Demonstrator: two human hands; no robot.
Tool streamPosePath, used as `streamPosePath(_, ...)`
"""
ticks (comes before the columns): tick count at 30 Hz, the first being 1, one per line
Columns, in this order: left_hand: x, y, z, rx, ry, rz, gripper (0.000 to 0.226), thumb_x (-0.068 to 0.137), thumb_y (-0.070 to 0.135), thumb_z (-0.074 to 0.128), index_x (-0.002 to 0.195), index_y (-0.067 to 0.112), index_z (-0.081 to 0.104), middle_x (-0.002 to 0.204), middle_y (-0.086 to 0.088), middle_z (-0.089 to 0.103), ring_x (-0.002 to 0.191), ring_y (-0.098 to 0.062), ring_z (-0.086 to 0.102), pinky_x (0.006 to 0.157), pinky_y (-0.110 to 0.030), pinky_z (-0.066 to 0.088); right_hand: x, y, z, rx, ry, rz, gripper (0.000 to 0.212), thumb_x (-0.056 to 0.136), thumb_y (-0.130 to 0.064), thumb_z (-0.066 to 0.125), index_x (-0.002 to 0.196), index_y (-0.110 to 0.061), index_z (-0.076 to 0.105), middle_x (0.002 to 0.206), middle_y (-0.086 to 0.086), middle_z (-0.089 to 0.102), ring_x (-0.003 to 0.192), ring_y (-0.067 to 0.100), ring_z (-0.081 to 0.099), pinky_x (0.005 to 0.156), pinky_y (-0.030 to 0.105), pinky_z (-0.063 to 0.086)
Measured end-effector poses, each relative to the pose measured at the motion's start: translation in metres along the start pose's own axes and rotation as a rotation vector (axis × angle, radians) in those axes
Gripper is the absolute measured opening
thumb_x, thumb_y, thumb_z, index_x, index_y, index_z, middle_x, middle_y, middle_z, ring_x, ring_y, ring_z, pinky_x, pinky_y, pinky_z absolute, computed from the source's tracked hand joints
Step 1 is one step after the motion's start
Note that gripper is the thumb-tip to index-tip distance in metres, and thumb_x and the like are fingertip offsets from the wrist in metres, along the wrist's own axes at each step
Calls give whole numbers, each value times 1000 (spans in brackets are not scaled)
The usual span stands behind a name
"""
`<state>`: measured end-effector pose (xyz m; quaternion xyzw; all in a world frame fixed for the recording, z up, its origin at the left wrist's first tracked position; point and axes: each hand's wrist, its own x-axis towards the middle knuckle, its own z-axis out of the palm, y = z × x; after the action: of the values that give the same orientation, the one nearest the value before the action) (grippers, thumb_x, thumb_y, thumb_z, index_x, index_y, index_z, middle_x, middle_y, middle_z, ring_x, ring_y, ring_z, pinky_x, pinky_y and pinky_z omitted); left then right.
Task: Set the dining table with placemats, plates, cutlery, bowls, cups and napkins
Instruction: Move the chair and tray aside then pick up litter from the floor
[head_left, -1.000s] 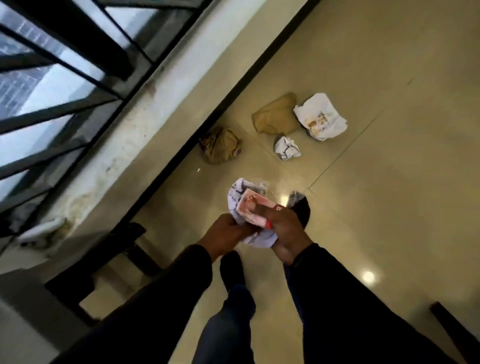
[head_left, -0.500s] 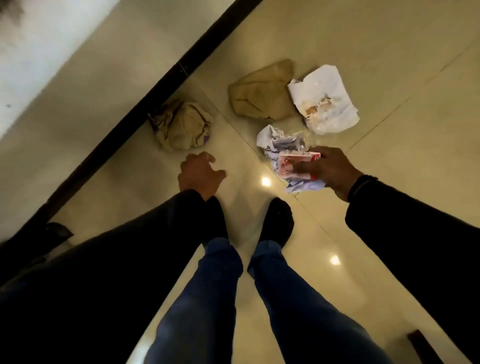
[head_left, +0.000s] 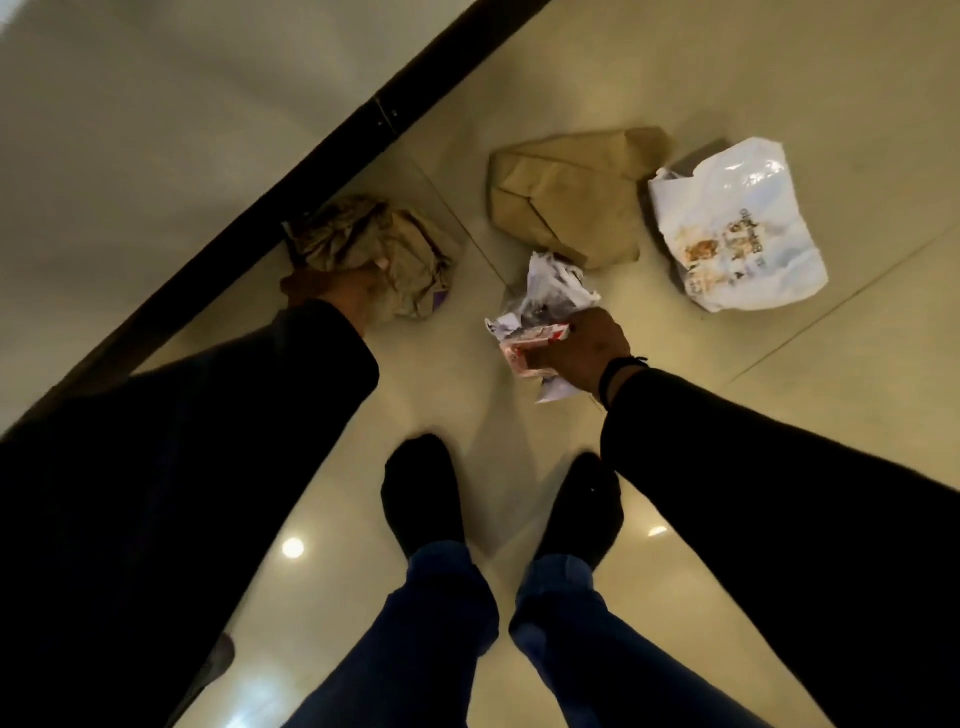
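I look down at a glossy tiled floor with litter on it. My right hand (head_left: 582, 353) is shut on a red-and-white packet with crumpled white paper (head_left: 524, 348), held low just in front of another crumpled white paper wad (head_left: 553, 283) on the floor. My left hand (head_left: 332, 288) reaches down onto a crumpled brown paper bag (head_left: 384, 244) by the wall, fingers curled over its near edge. No table, plates, cutlery or napkins are visible.
A flattened brown paper bag (head_left: 566, 202) and a white printed plastic bag (head_left: 737, 234) lie further out on the floor. A dark skirting strip (head_left: 332, 150) runs diagonally along the wall at left. My two feet in dark socks (head_left: 421, 488) stand below the hands.
I have bent lower toward the floor. My left hand let go of the packet bundle and moved left and down onto the crumpled brown bag. The right hand kept the packet.
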<state>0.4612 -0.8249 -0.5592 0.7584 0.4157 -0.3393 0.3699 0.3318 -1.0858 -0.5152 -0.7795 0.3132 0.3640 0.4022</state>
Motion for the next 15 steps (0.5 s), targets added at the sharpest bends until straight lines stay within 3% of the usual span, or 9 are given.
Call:
streamPosePath(1, -4, 0, -3, -77, -137, -60, 67, 62, 53, 88, 117, 27, 58, 103, 1, 62, 107, -24, 64, 81, -32, 53, -1, -9, 2, -57, -18, -11, 49, 71, -34, 87, 114, -13, 74, 114, 8, 73, 111, 21, 66, 92, 26, 48)
streamPosePath(2, 0, -6, 6, -166, -140, -77, 63, 69, 45, 88, 121, 23, 59, 110, -3, 64, 105, -26, 65, 75, -32, 53, -5, -10, 2, -68, -3, -7, 49, 71, -36, 87, 114, -14, 75, 114, 7, 73, 111, 21, 66, 86, 24, 47)
streamPosePath(6, -38, -20, 16, -397, -171, -104, 63, 66, 36, 94, 120, 15, 69, 109, -1, 73, 87, -17, 69, 57, -25, 55, -30, -22, 1, 19, 42, 23, 44, 67, -35, 90, 106, -18, 77, 104, 4, 76, 100, 18, 70, 78, 23, 49)
streamPosePath(12, -164, -60, -63, -544, -239, -147, 37, 83, 21, 81, 118, 21, 68, 112, -1, 74, 102, -23, 69, 71, -33, 57, -142, -68, -16, 255, 20, -29, 48, 56, -28, 96, 99, -21, 78, 93, -11, 75, 91, 8, 71, 90, 34, 57)
streamPosePath(15, -233, -58, -116, -517, -203, -144, 43, 83, 18, 80, 123, 17, 67, 115, -4, 74, 103, -26, 70, 75, -36, 58, -206, -100, -46, 280, -31, -102, 51, 47, -42, 94, 90, -19, 80, 89, -10, 77, 89, 8, 72, 90, 38, 58)
